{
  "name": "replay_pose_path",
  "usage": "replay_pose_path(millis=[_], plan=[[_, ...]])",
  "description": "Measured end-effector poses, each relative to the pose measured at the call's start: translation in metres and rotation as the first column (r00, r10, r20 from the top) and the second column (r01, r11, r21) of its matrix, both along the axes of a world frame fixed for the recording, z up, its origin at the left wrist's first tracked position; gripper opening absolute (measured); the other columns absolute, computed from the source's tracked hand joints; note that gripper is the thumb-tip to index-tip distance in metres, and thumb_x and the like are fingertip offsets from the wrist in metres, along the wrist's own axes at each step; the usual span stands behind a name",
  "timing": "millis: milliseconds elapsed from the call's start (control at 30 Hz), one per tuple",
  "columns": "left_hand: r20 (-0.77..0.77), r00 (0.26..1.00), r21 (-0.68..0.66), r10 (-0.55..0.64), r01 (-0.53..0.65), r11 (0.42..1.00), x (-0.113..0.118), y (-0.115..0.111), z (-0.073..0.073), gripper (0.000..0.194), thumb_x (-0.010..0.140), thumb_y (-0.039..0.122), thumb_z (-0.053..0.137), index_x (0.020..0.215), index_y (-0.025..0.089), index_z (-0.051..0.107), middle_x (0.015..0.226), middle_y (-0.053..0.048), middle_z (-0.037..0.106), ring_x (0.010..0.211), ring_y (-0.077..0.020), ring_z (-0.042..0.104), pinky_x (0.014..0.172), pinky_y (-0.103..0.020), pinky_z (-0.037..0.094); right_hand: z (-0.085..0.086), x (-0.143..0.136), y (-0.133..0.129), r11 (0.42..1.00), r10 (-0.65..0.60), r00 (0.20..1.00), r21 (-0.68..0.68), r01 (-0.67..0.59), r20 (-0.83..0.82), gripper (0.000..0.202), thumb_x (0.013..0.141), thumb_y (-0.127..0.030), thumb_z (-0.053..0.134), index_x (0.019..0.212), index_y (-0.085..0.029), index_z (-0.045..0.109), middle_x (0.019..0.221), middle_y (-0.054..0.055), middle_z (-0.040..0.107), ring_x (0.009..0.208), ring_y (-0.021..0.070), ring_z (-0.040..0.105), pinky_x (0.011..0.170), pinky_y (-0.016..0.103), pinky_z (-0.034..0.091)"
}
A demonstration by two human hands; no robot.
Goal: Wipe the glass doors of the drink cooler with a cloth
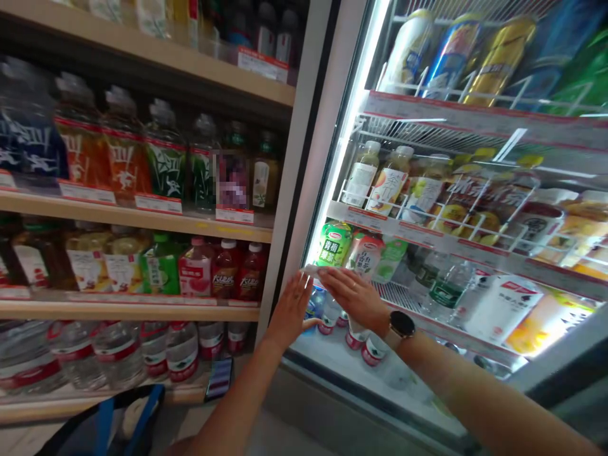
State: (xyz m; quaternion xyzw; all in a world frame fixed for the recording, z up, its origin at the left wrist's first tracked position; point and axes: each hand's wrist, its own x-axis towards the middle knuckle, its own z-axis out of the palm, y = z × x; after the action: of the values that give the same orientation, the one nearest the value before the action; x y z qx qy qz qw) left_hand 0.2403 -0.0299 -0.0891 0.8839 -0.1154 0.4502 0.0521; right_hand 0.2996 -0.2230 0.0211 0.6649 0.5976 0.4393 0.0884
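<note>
L hand (289, 311) has straight fingers, thumb out wide, no closed grip; R hand (355, 296) is flat, fingers tog., and whether it pinches anything I can't tell. Fingertips of both meet at a small pale strip (311, 271), at the fridge frame's inner side, just by the green btl (334, 244); can't tell if it's fixed or loose.

Main risk, my read: strip slips or drops, b/c there's no clear thumb hold on it. If loose, it'd prob. fall toward the red-label btls (373, 349) below, an awkward reach. If fixed, a hard one-sided push could bend or crack it.

Hands sit v. close, w/ R fingertips nearly over L's, so they could block each other and hide the strip's edge. A slip inward could knock the green btl, then the pouch btl (365, 253) beside it. R wrist's watch (402, 324) might catch the shelf edge if the arm goes in deeper.
</note>
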Motion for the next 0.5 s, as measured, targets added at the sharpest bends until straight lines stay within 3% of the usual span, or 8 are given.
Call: replay_pose_path(millis=[133,200,233,300,400,500], plan=[[0.007,1.000,0.003,0.027,-0.027,1.000,0.001,-0.004,0.001,0.116,0.078,0.058,0.069,0.154,0.012,-0.005,0.157,-0.023,0.025,0.148,-0.0326,0.017,0.118,-0.048,0.029,0.065,0.005,0.004,0.963,-0.050,0.998,0.267,0.042,0.024,0.070,0.095,-0.006,0.040,0.156,-0.028,0.014,0.147,0.002,0.050,0.142,0.0190,0.038,0.118,0.040,0.035],[0.012,0.999,0.009,0.039,-0.040,0.999,0.002,-0.005,0.001,0.115,0.079,0.058,0.068,0.154,0.011,-0.006,0.157,-0.023,0.025,0.148,-0.0329,0.017,0.117,-0.049,0.029,0.076,0.005,0.006,0.930,-0.065,0.998,0.365,0.051,0.027,0.071,0.096,-0.005,0.038,0.156,-0.030,0.009,0.149,0.002,0.048,0.143,0.0201,0.035,0.119,0.043,0.033],[0.011,0.999,0.009,0.048,-0.048,0.999,0.002,-0.006,0.001,0.115,0.079,0.058,0.067,0.154,0.011,-0.006,0.157,-0.024,0.025,0.148,-0.0329,0.016,0.117,-0.049,0.029,0.074,0.005,0.006,0.924,-0.071,0.997,0.378,0.057,0.023,0.070,0.096,-0.005,0.037,0.156,-0.030,0.010,0.149,0.002,0.048,0.143,0.0201,0.035,0.119,0.043,0.033],[0.004,0.998,0.009,0.057,-0.057,0.998,0.003,-0.007,0.000,0.115,0.079,0.058,0.068,0.154,0.011,-0.006,0.158,-0.024,0.023,0.148,-0.0328,0.016,0.118,-0.049,0.028,0.053,0.003,0.004,0.944,-0.072,0.997,0.322,0.065,0.010,0.066,0.097,-0.007,0.038,0.155,-0.029,0.016,0.148,0.003,0.048,0.142,0.0193,0.038,0.117,0.041,0.036],[0.003,0.998,0.009,0.059,-0.059,0.998,0.004,-0.008,-0.002,0.117,0.077,0.058,0.070,0.154,0.012,-0.005,0.158,-0.024,0.020,0.148,-0.0330,0.014,0.118,-0.050,0.029,-0.001,-0.002,-0.007,0.990,-0.039,0.998,0.134,0.044,-0.041,0.057,0.097,-0.009,0.042,0.151,-0.024,0.032,0.145,0.005,0.053,0.136,0.0175,0.046,0.112,0.036,0.041],[-0.006,0.998,0.004,0.057,-0.057,0.998,0.004,-0.008,-0.003,0.119,0.075,0.056,0.073,0.154,0.013,-0.004,0.158,-0.024,0.020,0.148,-0.0328,0.014,0.118,-0.050,0.029,-0.048,-0.008,-0.022,1.000,-0.007,0.995,0.010,0.008,-0.098,0.052,0.095,-0.008,0.043,0.146,-0.020,0.041,0.141,0.006,0.056,0.132,0.0163,0.050,0.108,0.033,0.046]])
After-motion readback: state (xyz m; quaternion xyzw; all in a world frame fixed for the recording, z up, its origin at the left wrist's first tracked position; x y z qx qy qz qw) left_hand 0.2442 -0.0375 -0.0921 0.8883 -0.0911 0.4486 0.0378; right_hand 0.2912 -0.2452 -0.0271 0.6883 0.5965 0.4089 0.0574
